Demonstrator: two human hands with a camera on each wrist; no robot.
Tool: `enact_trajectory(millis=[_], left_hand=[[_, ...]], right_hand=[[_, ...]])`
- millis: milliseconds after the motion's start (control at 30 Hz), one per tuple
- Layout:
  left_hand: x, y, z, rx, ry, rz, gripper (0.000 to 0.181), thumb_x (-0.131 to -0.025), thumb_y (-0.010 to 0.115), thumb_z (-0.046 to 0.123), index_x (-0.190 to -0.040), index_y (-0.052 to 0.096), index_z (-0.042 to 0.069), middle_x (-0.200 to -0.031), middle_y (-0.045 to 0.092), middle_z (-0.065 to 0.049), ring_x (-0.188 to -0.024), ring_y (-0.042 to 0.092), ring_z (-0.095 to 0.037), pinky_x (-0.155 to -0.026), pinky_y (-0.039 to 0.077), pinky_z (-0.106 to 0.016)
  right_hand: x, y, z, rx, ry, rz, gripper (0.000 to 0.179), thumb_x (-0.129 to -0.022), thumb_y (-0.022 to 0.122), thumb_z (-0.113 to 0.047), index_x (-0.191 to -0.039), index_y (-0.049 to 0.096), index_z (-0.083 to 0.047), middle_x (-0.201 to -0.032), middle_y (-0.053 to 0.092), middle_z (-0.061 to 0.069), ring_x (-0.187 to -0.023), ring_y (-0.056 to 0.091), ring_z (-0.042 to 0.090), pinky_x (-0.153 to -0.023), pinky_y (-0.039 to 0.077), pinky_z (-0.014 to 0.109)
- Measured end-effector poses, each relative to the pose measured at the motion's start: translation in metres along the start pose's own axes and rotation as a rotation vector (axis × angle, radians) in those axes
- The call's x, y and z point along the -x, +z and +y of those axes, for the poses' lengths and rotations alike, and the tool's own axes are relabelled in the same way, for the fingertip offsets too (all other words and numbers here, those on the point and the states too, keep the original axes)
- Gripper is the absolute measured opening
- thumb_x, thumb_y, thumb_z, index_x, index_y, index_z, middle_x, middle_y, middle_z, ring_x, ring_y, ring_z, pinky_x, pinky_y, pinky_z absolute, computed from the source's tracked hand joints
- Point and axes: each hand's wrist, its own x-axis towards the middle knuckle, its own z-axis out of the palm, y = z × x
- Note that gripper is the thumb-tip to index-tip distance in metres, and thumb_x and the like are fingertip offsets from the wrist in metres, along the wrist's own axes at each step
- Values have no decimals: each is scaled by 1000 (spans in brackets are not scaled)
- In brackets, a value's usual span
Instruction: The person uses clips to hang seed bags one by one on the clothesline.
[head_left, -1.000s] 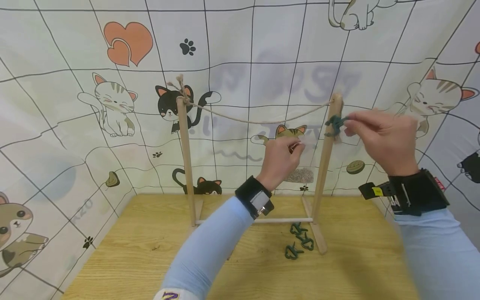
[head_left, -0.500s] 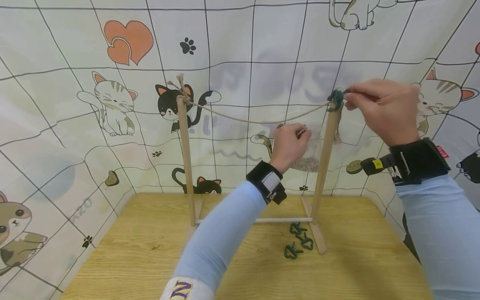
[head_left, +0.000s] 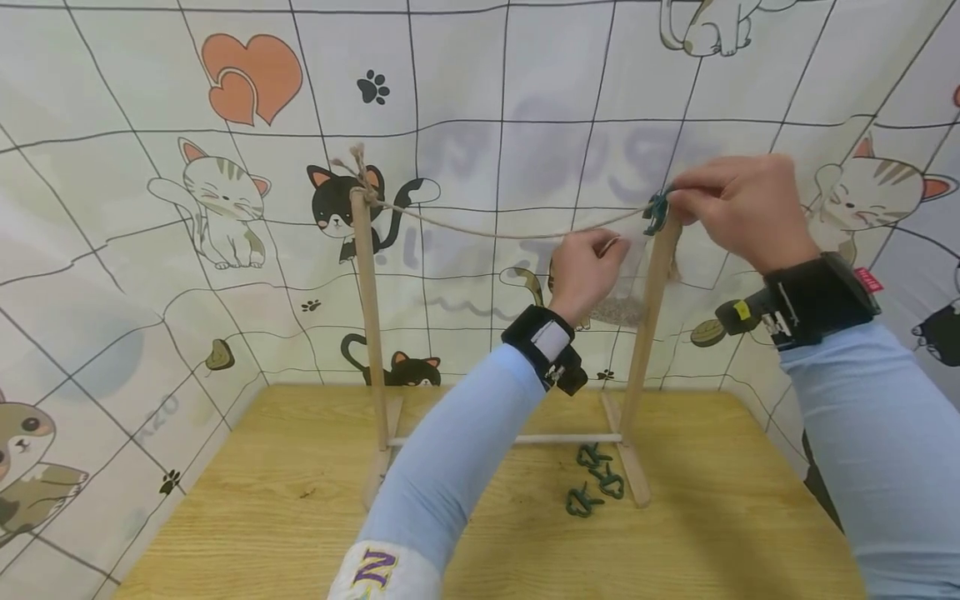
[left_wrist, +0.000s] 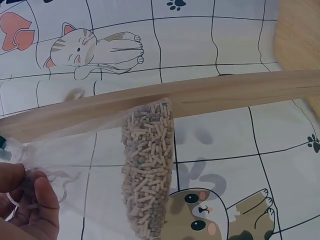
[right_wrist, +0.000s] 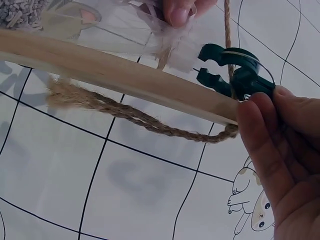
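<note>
My left hand [head_left: 581, 275] pinches the gathered top of a sheer drawstring bag [left_wrist: 147, 170], which holds many small pale pellets and hangs beside the right post. My right hand [head_left: 738, 212] squeezes the handles of a dark green plant clip [right_wrist: 235, 70] between thumb and fingers. In the right wrist view the clip's jaws stand apart and point towards the bag's top. The thin twine [head_left: 480, 235] passes at the clip, close to the right post's top; whether it lies inside the clip cannot be told. Some fingers of the left hand are hidden.
A wooden frame's right post [head_left: 647, 342] and left post [head_left: 369, 317] carry the twine, with a pale crossbar [head_left: 566, 438] below. Three green clips [head_left: 581, 500] lie on the wooden table [head_left: 300, 533] by the right foot. A cat-print sheet [head_left: 465, 92] hangs behind.
The right hand has carried the clip up along the right post to the twine, then slightly left. My left hand has risen and moved right with the bag.
</note>
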Motion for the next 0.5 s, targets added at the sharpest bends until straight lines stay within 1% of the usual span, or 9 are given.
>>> enact_trajectory(millis=[100,167,267,400,500], left_hand=[[-2,0,1,40,16,-5,19,-91,58,27,-99,72,17,-84,66,7,-72,56,-2,-61,42,-16],[-3,0,2,65,22,-11,18,-91,58,27,-98,71,17,-81,65,7,-69,55,-3,-59,42,-17],[-3,-1,3,114,21,-25,17,-91,57,26,-98,71,17,-77,63,6,-67,54,-5,-57,42,-19],[-4,-1,4,168,25,-40,16,-92,57,24,-98,70,17,-77,64,5,-67,57,-5,-58,44,-19],[-4,0,5,197,9,-41,16,-92,57,22,-101,68,16,-80,65,5,-68,59,-4,-59,46,-18]], right_hand=[[-2,-1,0,20,-4,-36,17,-87,62,-18,-97,72,-10,-87,71,12,-61,43,-23,-55,37,9],[-3,-1,0,22,6,-63,17,-87,62,-18,-98,72,-10,-88,71,12,-61,44,-21,-54,37,9],[-4,0,-1,-23,45,-103,17,-87,63,-17,-99,72,-9,-88,71,14,-59,50,-15,-53,39,12],[-4,1,-1,-59,69,-142,18,-86,64,-16,-100,71,-7,-88,70,15,-58,54,-11,-50,40,15],[-4,0,-2,-32,70,-187,22,-86,64,-20,-103,70,-7,-91,70,14,-59,54,-10,-52,41,16]])
